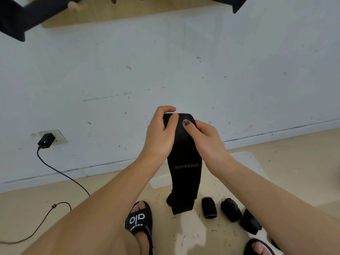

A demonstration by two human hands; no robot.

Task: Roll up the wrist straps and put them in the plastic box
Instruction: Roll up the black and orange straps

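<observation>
- Both hands meet at the top end of a black strap point(184, 162), held up in front of the wall point(184, 61) so that its length hangs free and straight below them.
- Left hand point(161, 134) curls over the top edge, fingers behind and thumb across the front; this looks like the grip that forms the first turn of the roll.
- Right hand point(204, 138) pinches the same end from the other side, thumb pressed flat on the front, probably to keep the edge square while the turn is started.
- Hanging down, the strap is pulled taut by its own weight, which should make for a tight, even roll; its lower end is folded over, low above the floor point(184, 236).
- Three rolls point(209, 207) point(230, 209) point(250, 222) lie side by side on the floor to the right, near one another, likely parked there until all are done.
- A pale, translucent sheet point(250, 162) lies on the floor behind the hands; it may be the box or its lid, but I cannot tell which.
- Sandalled feet point(139, 219) stand apart on either side of the work.
- Judged from this, rolling has hardly begun on this strap.
</observation>
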